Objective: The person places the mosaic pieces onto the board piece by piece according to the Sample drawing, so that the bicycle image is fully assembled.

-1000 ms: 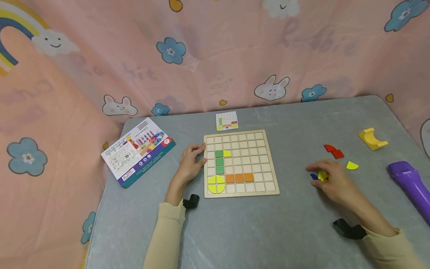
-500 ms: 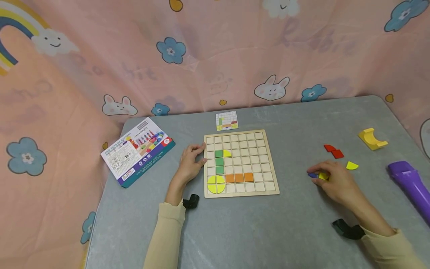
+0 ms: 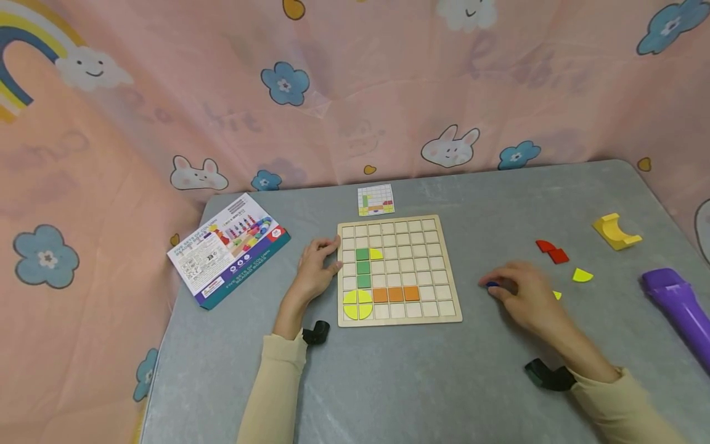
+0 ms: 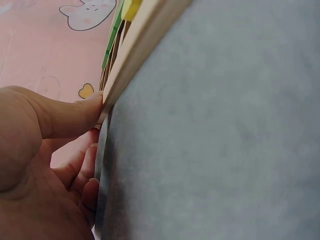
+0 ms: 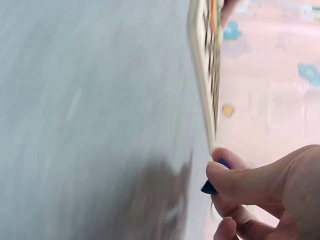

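Between thumb and fingers, my right hand [image 3: 524,296] pinches a small blue piece [image 5: 210,188] to the right of the board. The wooden grid board [image 3: 399,317] lies in the middle of the table. My left hand [image 3: 316,271] rests at its left edge, thumb and index fingertip touching the side. On the board, green squares [image 3: 363,267] form a column with a yellow quarter-circle [image 3: 376,253] beside the top one. Yellow quarters make a circle [image 3: 350,298] at lower left, with a row of orange squares [image 3: 395,294] to its right.
Behind the board lies a pattern card [image 3: 376,200]. A box [image 3: 228,250] is at left. On the right are red pieces [image 3: 559,255], loose yellow quarter-circles [image 3: 582,275], a yellow arch block [image 3: 616,232] and a purple object [image 3: 679,314].
My right hand has moved left toward the board with the blue piece. A yellow piece that was by its fingers now shows behind it on the table. My left hand stays put.
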